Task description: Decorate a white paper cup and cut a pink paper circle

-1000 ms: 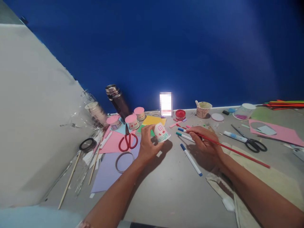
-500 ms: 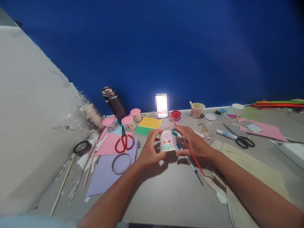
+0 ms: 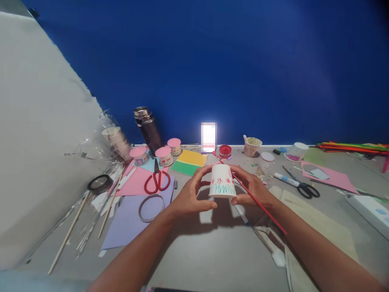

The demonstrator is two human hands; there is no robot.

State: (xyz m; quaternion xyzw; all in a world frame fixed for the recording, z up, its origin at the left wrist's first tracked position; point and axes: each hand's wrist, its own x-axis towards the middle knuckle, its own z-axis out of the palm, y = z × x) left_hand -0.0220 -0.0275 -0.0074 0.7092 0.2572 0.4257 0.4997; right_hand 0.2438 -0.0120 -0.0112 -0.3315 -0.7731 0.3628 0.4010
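Observation:
Both my hands hold a small upside-down paper cup above the grey table. The cup is white with green grass marks and red flowers drawn on it. My left hand grips its left side with thumb below and fingers above. My right hand grips the right side and also holds a thin red paintbrush, which slants down to the right across the hand.
Red scissors lie on pink paper, beside a tape ring on lilac paper. Three pink-topped cups, a dark flask and a red paint pot stand behind. Black scissors, a marker and a cloth lie right.
My right hand came in from the markers with the brush and took the cup's right side. Both hands lifted and turned the cup, so the flower side now faces me.

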